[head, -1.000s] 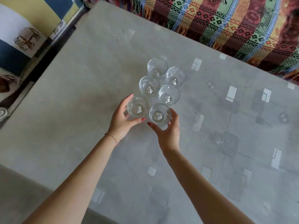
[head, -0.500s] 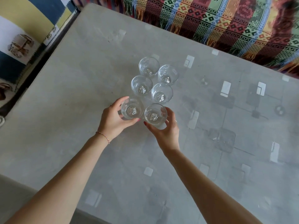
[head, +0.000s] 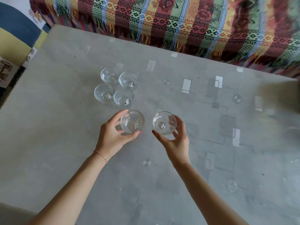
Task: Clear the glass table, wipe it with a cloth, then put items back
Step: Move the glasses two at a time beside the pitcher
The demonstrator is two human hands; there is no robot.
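Across the whole lower view: a person is leaning over a glass table, both arms reaching forward, one glass in each hand.

Glass table (head: 48, 127): is lying flat and filling most of the view, its grey top showing pale patches and lines through or on the surface; it is the surface waiting to be cleared and wiped.

Woven blanket (head: 194, 21): is hanging in bright fringed stripes along the far edge, off the tabletop.

Left hand (head: 112, 137): is wrapping its thumb and fingers round the left-held glass (head: 132, 121) from the near side, a thin cord bracelet (head: 101, 156) sitting at the wrist.

Right hand (head: 176, 140): is cupping the right-held glass (head: 164, 122), thumb on the near-left wall and fingers on the right wall.

Held pair: the two are sitting apart from each other and near the cluster, open mouths upward; whether they are resting on the glass or just above it cannot be told. Side grips are probably chosen to keep them upright for carrying away.

Cluster of four glasses (head: 116, 87): is standing upright in two close rows beyond the hands, near the middle of the table, neighbours touching or nearly so.

Stage, as judged: clearing is only beginning, with four glasses waiting and no cloth in view.

Risk, as judged: smooth, thin walls are likely slippery, and knocking the pair together could chip them.
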